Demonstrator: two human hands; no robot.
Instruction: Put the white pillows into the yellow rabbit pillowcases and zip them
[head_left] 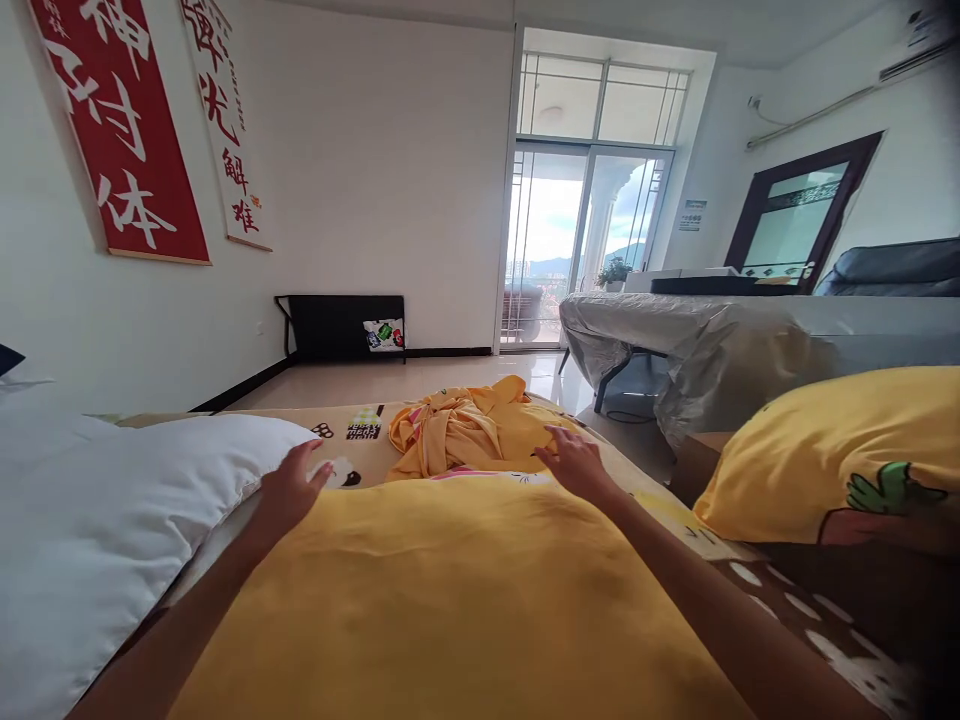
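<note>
A large yellow pillow (465, 590) fills the bottom middle of the view, between my two forearms. My left hand (291, 488) is at its far left corner with thumb and fingers apart, beside the white pillow (142, 510). Over the far right edge of the yellow pillow is my right hand (576, 460), fingers spread and nothing in them. I cannot tell whether either hand touches the pillow. Just past the pillow lies a crumpled yellow-orange cloth (450, 430), and the right fingertips are near its right end.
All this lies on a patterned bed sheet (637, 490). Another yellow pillow (832, 450) with a carrot print sits at the right. Beyond the bed stands a table (660, 315) under plastic film. A black folded frame (337, 325) leans at the back wall, left of the glass doors (585, 240).
</note>
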